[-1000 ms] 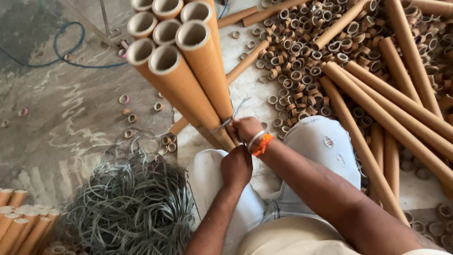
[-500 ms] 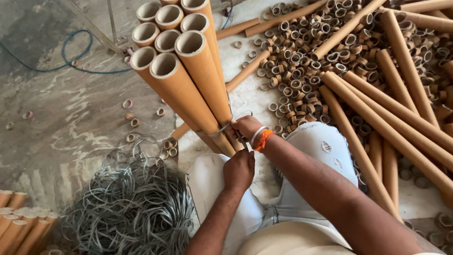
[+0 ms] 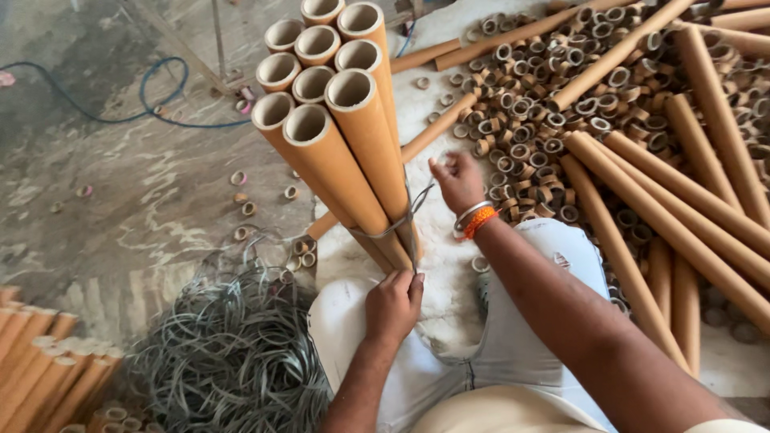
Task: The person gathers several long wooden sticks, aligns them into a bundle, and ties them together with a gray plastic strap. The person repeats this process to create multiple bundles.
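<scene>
A bundle of several long brown cardboard tubes (image 3: 353, 152) stands tilted between my knees, open ends toward the camera. A thin grey strap (image 3: 399, 226) is wrapped around the bundle's lower part. My left hand (image 3: 393, 305) is below the bundle, fingers closed on the strap's lower end. My right hand (image 3: 457, 180), with orange and white bangles at the wrist, is raised to the right of the bundle and pinches the strap's other end, pulled taut.
A tangled heap of grey straps (image 3: 224, 353) lies at the lower left. Loose long tubes (image 3: 674, 208) and many short cardboard rings (image 3: 537, 96) cover the floor at right. More tubes (image 3: 40, 361) are stacked at left; a blue cable (image 3: 152, 88) runs across the concrete.
My hands were together at the bundle's base; now the right hand has lifted up and right, drawing the strap out, while the left has dropped lower. The view has moved closer.
</scene>
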